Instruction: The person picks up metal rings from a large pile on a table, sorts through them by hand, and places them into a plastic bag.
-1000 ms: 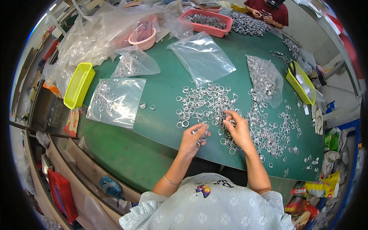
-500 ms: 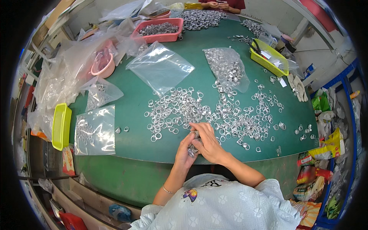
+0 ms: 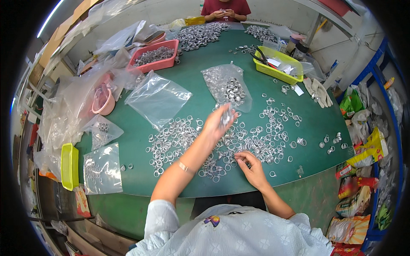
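Note:
My left hand point(image 3: 218, 121) reaches out over the table, slightly blurred, closed around a small handful of silver metal rings. It is beside the open end of a clear plastic bag point(image 3: 213, 79) that lies flat with many such rings inside. Closer to me, my right hand point(image 3: 252, 168) is low at the near side of the loose metal rings point(image 3: 179, 138). Its fingers are bent together, with their tips at the rings; what they pinch, if anything, is too small to make out. The loose rings spread widely across the green table point(image 3: 141, 179).
An empty clear bag point(image 3: 160, 98) lies left of the filled one. Smaller bags of rings and a yellow-green tray point(image 3: 69, 166) are at the left. Farther off stand a pink basket point(image 3: 156, 64) of rings and a yellow-green basket point(image 3: 277, 68) with pliers. Another person point(image 3: 225, 10) sits opposite.
My hands, together over the near table edge before, have come apart. The left has carried rings forward toward the filled bag; the right has moved to the loose rings. My view has shifted.

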A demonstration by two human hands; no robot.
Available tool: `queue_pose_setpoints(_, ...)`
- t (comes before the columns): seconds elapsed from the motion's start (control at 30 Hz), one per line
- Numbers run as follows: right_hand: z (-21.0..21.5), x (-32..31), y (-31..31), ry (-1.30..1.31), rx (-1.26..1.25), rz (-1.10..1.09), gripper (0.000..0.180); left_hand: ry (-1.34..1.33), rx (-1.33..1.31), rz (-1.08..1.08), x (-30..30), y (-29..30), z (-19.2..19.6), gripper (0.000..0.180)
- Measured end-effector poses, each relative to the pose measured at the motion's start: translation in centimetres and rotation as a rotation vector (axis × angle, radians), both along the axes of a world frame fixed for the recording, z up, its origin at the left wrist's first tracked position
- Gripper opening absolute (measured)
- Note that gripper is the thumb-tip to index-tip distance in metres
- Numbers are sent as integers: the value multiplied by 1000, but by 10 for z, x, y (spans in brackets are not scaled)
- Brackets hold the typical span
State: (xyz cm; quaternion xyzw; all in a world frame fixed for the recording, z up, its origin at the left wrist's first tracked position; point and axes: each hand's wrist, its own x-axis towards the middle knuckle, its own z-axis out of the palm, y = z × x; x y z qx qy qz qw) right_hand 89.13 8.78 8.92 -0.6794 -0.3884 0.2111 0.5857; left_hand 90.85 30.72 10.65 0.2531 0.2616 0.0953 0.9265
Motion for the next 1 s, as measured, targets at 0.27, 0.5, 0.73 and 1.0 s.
queue_pose_setpoints(0.27,9,25,-29,-46,-70,-37,19,-70,295,562,125,41,11,55)
queue_pose_setpoints(0.5,25,70,-32,-152,-247,-84,15,54,908,41,41,21,19,30)
queue_pose_setpoints(0.73,3,112,71,-548,-208,-5,15,328,1783,-108,-62,1,-11,24)
queue_pose_setpoints(1.0,-14,130,105,-135,-238,50,10,367,1986,-164,-92,0,-29,14)
